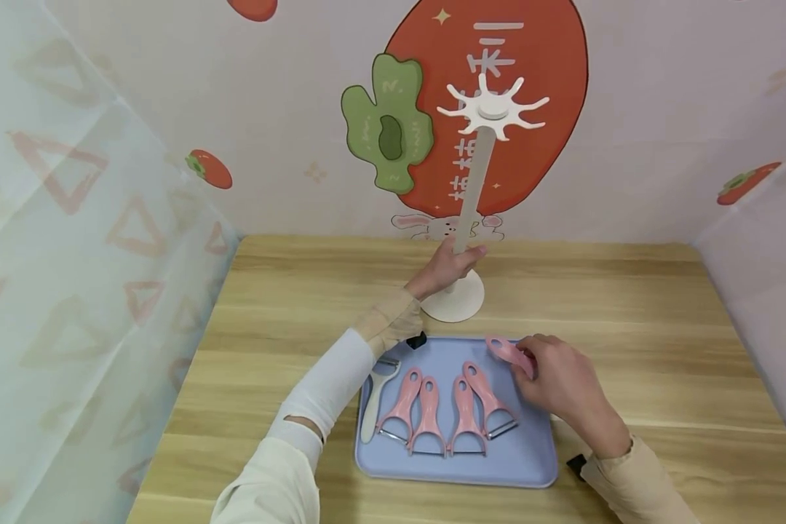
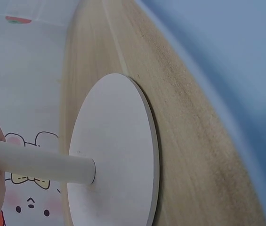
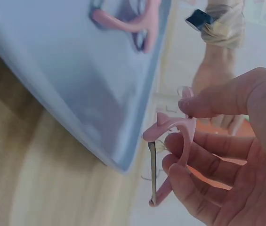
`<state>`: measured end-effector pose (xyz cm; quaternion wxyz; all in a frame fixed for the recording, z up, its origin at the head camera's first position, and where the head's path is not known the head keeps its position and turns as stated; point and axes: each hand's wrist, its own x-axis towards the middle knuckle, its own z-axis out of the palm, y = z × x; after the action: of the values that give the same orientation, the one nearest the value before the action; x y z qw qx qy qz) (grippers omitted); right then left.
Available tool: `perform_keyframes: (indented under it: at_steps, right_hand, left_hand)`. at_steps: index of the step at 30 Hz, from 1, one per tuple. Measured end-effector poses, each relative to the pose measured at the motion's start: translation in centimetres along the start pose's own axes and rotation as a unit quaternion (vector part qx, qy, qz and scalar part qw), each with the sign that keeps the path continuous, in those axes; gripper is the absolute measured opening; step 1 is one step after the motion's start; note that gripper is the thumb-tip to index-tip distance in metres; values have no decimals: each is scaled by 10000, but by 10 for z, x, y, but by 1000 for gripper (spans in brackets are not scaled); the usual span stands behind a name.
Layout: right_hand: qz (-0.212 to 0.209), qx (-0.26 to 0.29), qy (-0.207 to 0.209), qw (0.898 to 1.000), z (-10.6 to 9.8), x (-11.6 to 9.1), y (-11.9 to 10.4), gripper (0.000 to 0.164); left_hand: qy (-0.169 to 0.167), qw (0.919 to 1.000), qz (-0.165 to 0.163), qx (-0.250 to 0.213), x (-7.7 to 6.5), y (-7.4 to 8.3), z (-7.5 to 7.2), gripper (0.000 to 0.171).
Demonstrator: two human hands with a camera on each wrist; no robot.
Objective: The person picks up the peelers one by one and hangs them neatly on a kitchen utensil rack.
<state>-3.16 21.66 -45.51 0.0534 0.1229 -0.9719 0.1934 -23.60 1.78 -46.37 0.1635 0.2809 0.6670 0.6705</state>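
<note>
My left hand (image 1: 447, 268) grips the white pole (image 1: 474, 193) of a stand, low down near its round base (image 1: 455, 298). The base sits on the wooden table behind the tray, and a ring of white hooks (image 1: 493, 108) tops the pole. In the right wrist view my right hand (image 3: 227, 136) holds a pink peeler (image 3: 187, 134) between thumb and fingers, its blade facing away from the palm. Seen from the head, that hand (image 1: 560, 382) is over the tray's back right corner. Several more pink peelers (image 1: 430, 415) and one white peeler (image 1: 378, 400) lie on the blue tray (image 1: 458, 471).
The wooden table (image 1: 661, 349) runs back to a patterned wall cloth (image 1: 642, 109) with a big red fruit print. Another cloth (image 1: 92, 240) hangs along the left side. My left forearm (image 1: 327, 378) reaches over the tray's left back corner, close above the white peeler.
</note>
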Motion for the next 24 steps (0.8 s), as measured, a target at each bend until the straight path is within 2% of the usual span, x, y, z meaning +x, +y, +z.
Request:
perform_keyframes:
  at_steps: [3, 7, 11, 15, 19, 24]
  right_hand:
    - [-138, 155, 179, 9996, -3, 1, 1, 23]
    - [-337, 511, 510, 9968, -7, 1, 4, 22]
    - [-563, 968, 847, 9901, -12, 4, 7, 24]
    - [-565, 1423, 1000, 9831, -17, 7, 9, 25]
    - [-568, 2181, 1034, 9688, -26, 9, 8, 28]
    - [-580, 2982, 1160, 9456, -40, 17, 4, 29]
  left_hand:
    - [11, 10000, -29, -33, -3, -1, -2, 28]
    - [-73, 9999, 84, -81, -5, -2, -2, 39]
    - [-94, 9998, 160, -84, -5, 0, 0, 46]
    - [-57, 9999, 135, -43, -4, 2, 1, 48]
    - [-69, 10000, -28, 62, -5, 1, 0, 47]
    - [-27, 10000, 12, 5, -4, 1, 0, 44]
